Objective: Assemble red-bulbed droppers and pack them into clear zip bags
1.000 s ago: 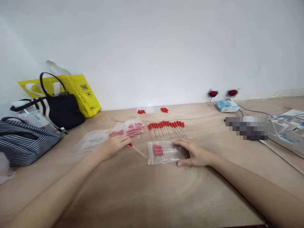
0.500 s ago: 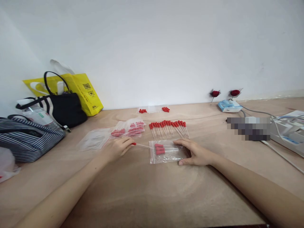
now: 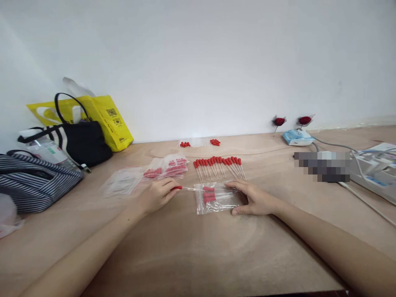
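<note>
My left hand point(image 3: 159, 193) pinches a dropper point(image 3: 188, 188) by its red rubber bulb. The clear stem points right, and its tip reaches in at the left end of a clear zip bag point(image 3: 222, 206). Inside that bag lie several droppers, their red bulbs point(image 3: 209, 198) to the left. My right hand point(image 3: 255, 199) holds the bag's right end, with fingertips at the upper edge and thumb at the lower. Just behind the bag is a row of red-topped droppers point(image 3: 219, 161). Left of them, filled zip bags point(image 3: 176, 167) overlap in a pile.
A flat clear bag point(image 3: 122, 181) lies left of the pile. At the wall is another bag with red-bulbed droppers point(image 3: 199, 142). Striped point(image 3: 46, 181), black point(image 3: 88, 144) and yellow bags point(image 3: 116, 128) stand left. A tissue pack point(image 3: 297, 137) and power strip point(image 3: 371, 173) with cables are right.
My left hand has moved slightly right, pushing the dropper's stem further into the zip bag. My right hand stays on the bag's right end.
</note>
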A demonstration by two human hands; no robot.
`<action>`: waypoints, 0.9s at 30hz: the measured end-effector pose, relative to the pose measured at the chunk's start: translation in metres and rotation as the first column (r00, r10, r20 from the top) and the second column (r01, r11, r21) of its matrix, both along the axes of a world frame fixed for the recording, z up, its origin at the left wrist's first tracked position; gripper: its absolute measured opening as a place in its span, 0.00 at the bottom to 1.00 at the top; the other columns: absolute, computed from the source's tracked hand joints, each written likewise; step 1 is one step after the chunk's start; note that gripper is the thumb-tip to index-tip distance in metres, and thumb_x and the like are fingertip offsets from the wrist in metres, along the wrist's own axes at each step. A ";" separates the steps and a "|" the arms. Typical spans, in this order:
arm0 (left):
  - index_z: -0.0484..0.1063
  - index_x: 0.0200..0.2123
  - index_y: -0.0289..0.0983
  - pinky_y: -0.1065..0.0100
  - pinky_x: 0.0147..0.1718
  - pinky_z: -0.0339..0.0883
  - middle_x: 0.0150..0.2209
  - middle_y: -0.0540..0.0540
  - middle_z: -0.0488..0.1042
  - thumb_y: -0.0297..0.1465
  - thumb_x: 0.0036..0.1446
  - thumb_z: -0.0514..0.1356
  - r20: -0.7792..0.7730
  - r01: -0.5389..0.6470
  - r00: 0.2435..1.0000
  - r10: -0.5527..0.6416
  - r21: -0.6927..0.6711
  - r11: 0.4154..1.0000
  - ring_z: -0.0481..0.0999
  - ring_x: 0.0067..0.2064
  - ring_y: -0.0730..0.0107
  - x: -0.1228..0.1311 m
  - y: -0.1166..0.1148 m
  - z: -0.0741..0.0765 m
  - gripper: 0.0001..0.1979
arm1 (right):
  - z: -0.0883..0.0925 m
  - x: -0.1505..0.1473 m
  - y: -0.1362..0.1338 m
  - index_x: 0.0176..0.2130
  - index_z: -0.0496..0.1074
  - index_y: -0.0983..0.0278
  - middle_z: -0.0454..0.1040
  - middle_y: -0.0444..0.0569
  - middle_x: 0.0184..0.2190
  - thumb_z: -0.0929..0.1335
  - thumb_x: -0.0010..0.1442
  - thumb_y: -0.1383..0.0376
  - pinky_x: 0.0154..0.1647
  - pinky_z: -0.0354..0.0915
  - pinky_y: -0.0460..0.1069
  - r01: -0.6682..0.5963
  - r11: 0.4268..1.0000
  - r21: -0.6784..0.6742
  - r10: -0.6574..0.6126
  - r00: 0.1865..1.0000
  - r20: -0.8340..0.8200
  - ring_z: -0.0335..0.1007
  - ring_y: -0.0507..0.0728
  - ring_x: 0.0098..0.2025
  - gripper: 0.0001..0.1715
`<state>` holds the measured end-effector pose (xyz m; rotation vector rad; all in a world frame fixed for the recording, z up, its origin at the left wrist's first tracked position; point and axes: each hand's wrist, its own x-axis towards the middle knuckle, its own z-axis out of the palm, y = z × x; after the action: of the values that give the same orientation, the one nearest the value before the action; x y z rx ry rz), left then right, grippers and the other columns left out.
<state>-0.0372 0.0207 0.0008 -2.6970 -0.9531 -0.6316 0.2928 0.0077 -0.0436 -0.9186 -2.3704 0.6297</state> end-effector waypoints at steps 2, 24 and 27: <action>0.70 0.33 0.36 0.73 0.31 0.65 0.31 0.47 0.74 0.28 0.57 0.52 0.069 -0.012 0.997 0.014 -0.035 0.999 0.73 0.32 0.72 0.007 -0.003 0.000 0.08 | 0.000 0.000 0.000 0.55 0.56 0.63 0.62 0.56 0.52 0.70 0.44 0.50 0.52 0.57 0.58 -0.003 1.000 -0.002 0.003 1.000 -0.004 0.59 0.62 0.52 0.43; 0.73 0.30 0.35 0.66 0.33 0.68 0.31 0.46 0.74 0.34 0.45 0.61 0.463 0.014 0.778 0.424 -0.689 0.725 0.74 0.32 0.67 0.049 0.005 -0.025 0.09 | 0.002 -0.001 0.000 0.54 0.58 0.63 0.62 0.56 0.51 0.70 0.45 0.50 0.52 0.57 0.58 -0.021 1.000 0.004 0.021 1.000 0.005 0.58 0.62 0.53 0.42; 0.72 0.32 0.34 0.64 0.35 0.68 0.33 0.45 0.74 0.32 0.45 0.61 0.485 0.065 0.760 0.432 -0.719 0.692 0.74 0.33 0.66 0.055 0.003 -0.026 0.10 | 0.003 -0.001 0.000 0.54 0.58 0.63 0.61 0.56 0.51 0.70 0.45 0.49 0.52 0.57 0.57 -0.023 1.000 0.004 0.023 1.000 0.007 0.58 0.62 0.53 0.42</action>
<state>0.0181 0.0239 -0.0252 -2.9356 -2.0014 -1.4343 0.2919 0.0073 -0.0401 -0.8941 -2.3911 0.6318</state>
